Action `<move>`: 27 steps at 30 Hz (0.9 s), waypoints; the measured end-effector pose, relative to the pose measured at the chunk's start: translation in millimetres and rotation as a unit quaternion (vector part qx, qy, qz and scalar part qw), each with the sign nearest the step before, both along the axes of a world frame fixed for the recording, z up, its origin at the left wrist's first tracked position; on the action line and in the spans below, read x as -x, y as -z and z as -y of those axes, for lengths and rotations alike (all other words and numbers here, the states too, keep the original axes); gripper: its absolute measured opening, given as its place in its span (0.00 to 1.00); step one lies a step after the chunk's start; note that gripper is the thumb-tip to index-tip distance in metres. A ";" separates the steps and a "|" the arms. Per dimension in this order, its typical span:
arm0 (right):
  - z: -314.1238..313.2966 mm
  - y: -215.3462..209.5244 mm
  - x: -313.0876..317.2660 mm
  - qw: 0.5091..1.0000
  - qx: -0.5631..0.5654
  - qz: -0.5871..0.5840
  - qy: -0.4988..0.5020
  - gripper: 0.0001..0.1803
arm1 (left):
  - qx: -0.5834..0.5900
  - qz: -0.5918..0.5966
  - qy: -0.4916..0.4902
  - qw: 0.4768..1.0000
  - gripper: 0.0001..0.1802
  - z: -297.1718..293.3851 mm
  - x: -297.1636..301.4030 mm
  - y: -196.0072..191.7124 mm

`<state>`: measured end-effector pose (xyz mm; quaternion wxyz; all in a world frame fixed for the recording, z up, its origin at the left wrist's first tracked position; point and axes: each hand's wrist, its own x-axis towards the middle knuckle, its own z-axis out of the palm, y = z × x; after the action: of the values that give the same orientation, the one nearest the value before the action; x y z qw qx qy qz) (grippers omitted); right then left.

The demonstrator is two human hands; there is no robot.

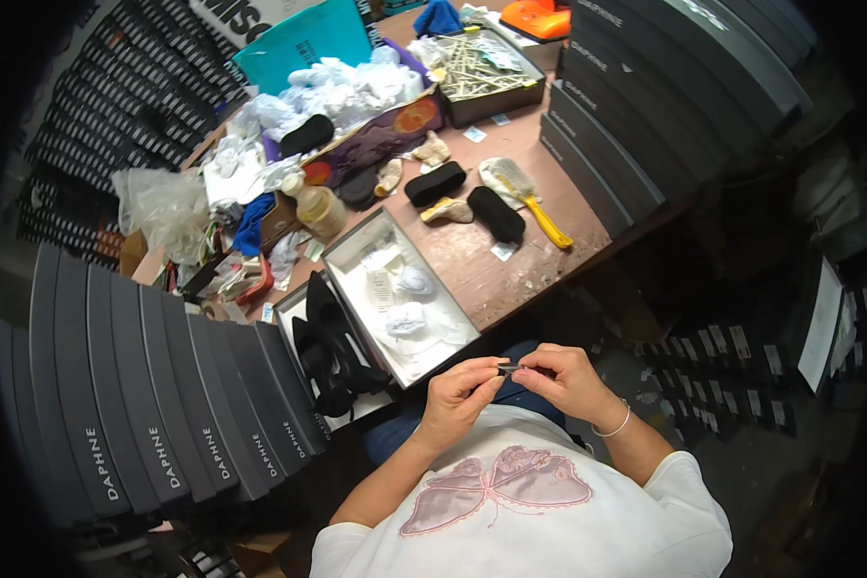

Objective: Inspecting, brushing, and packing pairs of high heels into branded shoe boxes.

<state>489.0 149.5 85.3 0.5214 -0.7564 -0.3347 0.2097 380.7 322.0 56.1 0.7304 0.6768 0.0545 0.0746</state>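
Largest first, we note two stacks of dark boxes, a left stack (164, 385) and a right stack (665, 96), flanking the table (453, 260); their contents are hidden. On the table we see a purple box (390, 135) heaped with crumpled white paper (337, 91), a black pad (307, 136) lying at its near side. Just beyond its right end stands a dark tray (496, 104) filled with pale sticks (477, 72). At the near edge we record an open box (437, 283) with a white lining, holding two paper wads (407, 318) and a printed card (380, 288). Close against its left side sits another box part (356, 414), with what look like black shoes (332, 337) lying in it. Between the purple box and the open box we find a jar (320, 210), its contents yellowish. Near the person's body, in front of the white shirt (520, 433), the left hand (460, 395) and right hand (564, 378) nearly meet, fingertips drawn narrow, both pinching a small dark piece (509, 368). What the piece is, we cannot tell.
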 end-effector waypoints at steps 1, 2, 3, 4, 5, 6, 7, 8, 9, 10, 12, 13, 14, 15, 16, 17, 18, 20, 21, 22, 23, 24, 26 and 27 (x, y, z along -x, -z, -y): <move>5.3 -0.4 0.5 1.000 0.001 -0.002 0.009 0.11 | -0.002 0.001 0.010 1.000 0.09 3.2 -2.5 0.8; 10.9 0.0 1.0 1.000 0.010 -0.009 0.013 0.10 | -0.008 0.000 0.022 1.000 0.09 6.0 -4.5 1.8; 16.9 0.5 1.5 1.000 0.019 -0.017 0.018 0.10 | -0.014 -0.001 0.034 0.999 0.09 8.7 -6.1 3.1; 22.6 1.4 2.1 0.999 0.028 -0.024 0.023 0.10 | -0.020 -0.002 0.046 0.999 0.09 11.7 -7.8 4.5; 27.8 3.9 2.6 0.998 0.019 -0.048 0.046 0.09 | -0.007 -0.002 0.051 0.999 0.09 15.1 -9.6 6.2; 31.4 8.4 2.4 0.995 0.009 -0.071 0.068 0.08 | 0.004 -0.002 0.055 0.998 0.09 17.1 -11.5 7.5; 35.1 14.0 1.8 0.992 -0.002 -0.094 0.089 0.08 | 0.016 -0.001 0.058 0.998 0.09 18.9 -13.3 8.7; 41.9 21.9 -0.4 0.983 -0.008 -0.134 0.127 0.09 | 0.031 -0.003 0.058 0.998 0.09 20.6 -14.9 10.1; 45.5 19.1 -2.9 0.980 -0.008 -0.146 0.132 0.09 | 0.045 -0.007 0.054 0.998 0.09 20.7 -15.5 11.4; 45.1 18.1 -2.0 0.983 -0.023 -0.140 0.118 0.09 | 0.059 -0.010 0.049 0.997 0.08 20.5 -15.6 11.8; 42.3 14.7 -0.6 0.989 -0.026 -0.125 0.078 0.09 | 0.055 -0.032 0.051 0.997 0.08 19.1 -14.3 10.6; 39.8 11.6 -0.3 0.992 -0.014 -0.116 0.052 0.09 | 0.054 -0.043 0.052 0.996 0.08 18.2 -13.4 9.6; 37.4 10.1 -0.2 0.994 -0.001 -0.107 0.027 0.09 | 0.029 -0.038 0.053 0.997 0.08 17.3 -12.6 8.7; 35.5 10.6 -0.4 0.994 0.006 -0.108 0.022 0.09 | 0.006 -0.032 0.053 0.998 0.08 16.7 -11.9 7.9; 33.7 11.7 -0.6 0.994 0.013 -0.108 0.017 0.10 | -0.018 -0.026 0.053 0.998 0.08 16.1 -11.4 7.0; 32.4 12.2 -0.9 0.994 0.020 -0.109 0.012 0.10 | -0.038 -0.017 0.056 0.998 0.08 15.3 -11.6 5.7; 31.8 12.0 -0.9 0.995 0.023 -0.095 0.006 0.10 | -0.058 -0.008 0.058 0.997 0.08 14.4 -11.8 4.7; 31.4 10.1 -0.9 0.997 0.029 -0.067 -0.004 0.10 | -0.082 0.002 0.060 0.995 0.08 13.1 -11.2 3.1; 31.7 9.3 -1.1 0.997 0.031 -0.067 -0.006 0.10 | -0.084 0.004 0.061 0.995 0.08 13.5 -11.2 2.5; 32.0 8.6 -1.5 0.997 0.033 -0.067 -0.009 0.09 | -0.086 0.006 0.063 0.994 0.08 13.9 -10.9 2.2; 32.4 8.3 -1.6 0.997 0.035 -0.067 -0.012 0.09 | -0.083 0.002 0.066 0.994 0.08 14.2 -10.2 2.0; 33.2 8.7 -2.2 0.997 0.030 -0.067 -0.016 0.09 | -0.079 -0.002 0.069 0.994 0.08 14.7 -10.1 1.7; 35.3 11.4 -3.0 0.997 0.020 -0.068 -0.025 0.09 | -0.076 -0.009 0.073 0.994 0.08 16.0 -10.1 2.0; 36.2 12.4 -3.2 0.995 0.021 -0.093 -0.013 0.09 | -0.078 -0.012 0.072 0.994 0.08 16.8 -10.4 2.1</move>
<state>492.2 113.3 72.8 0.5314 -0.7398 -0.2905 0.2930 391.1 305.2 54.0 0.6780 0.7348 0.0079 0.0179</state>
